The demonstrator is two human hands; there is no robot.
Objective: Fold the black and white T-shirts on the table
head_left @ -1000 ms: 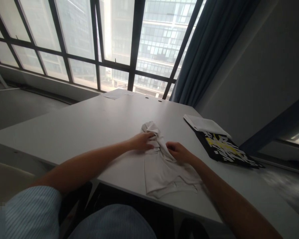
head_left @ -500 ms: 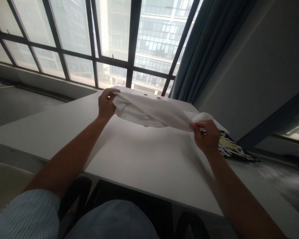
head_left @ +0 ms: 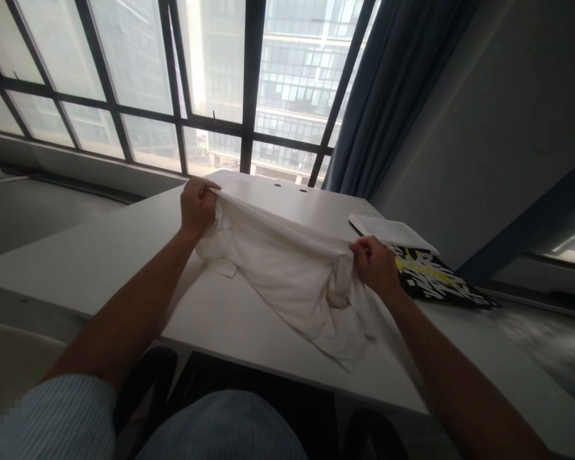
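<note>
Clearly, in the head view we hold the white cloth (head_left: 287,255) with both hands, over the middle of the table (head_left: 211,332); our left hand (head_left: 200,206) has its fingers closed together on one upper corner, and our right hand (head_left: 376,263) pinches the same top edge at its other end, thumb and fingers clamped on it; between the two hands this edge is stretched nearly straight, and it slopes downward to the right; below it the cloth hangs in loose folds, with a crumpled part near our right hand; whether its lower border touches the table, we cannot tell exactly. Just beyond our right hand lies a flat black item (head_left: 426,275) with white and yellow pattern; on its far part rests a folded white fabric (head_left: 397,232); at the far end of the table, before the window (head_left: 211,64), we see some paper (head_left: 230,176); to the right of the window hangs a blue curtain (head_left: 388,108).
</note>
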